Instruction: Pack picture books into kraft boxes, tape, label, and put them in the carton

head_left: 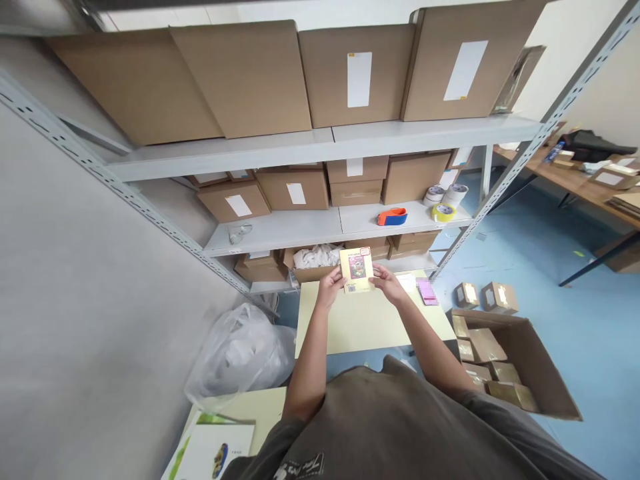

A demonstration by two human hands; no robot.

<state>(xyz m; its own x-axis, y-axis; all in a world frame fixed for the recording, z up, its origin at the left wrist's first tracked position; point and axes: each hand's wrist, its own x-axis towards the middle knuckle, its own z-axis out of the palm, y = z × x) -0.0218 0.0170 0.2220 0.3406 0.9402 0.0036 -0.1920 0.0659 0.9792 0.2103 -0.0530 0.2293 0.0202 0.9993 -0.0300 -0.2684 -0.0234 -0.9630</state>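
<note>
My left hand (331, 287) and my right hand (387, 282) grip a small pale yellow book (357, 269) by its two side edges. It is tilted up towards me, showing a dark pink picture, a barcode low on the left and a red-and-white sticker at the top right corner. I cannot tell its thickness. Below the book is a pale yellow table (345, 327). A stack of pink-purple cards or booklets (427, 291) lies at the table's far right corner, beside a white sheet (406, 281).
A metal shelf (300, 225) ahead holds cardboard boxes, a blue-orange tape dispenser (393, 217) and tape rolls (443, 212). At right, a large open carton (545, 373) contains several small boxes. A plastic bag (243, 350) bulges at left, near printed booklets (215, 447).
</note>
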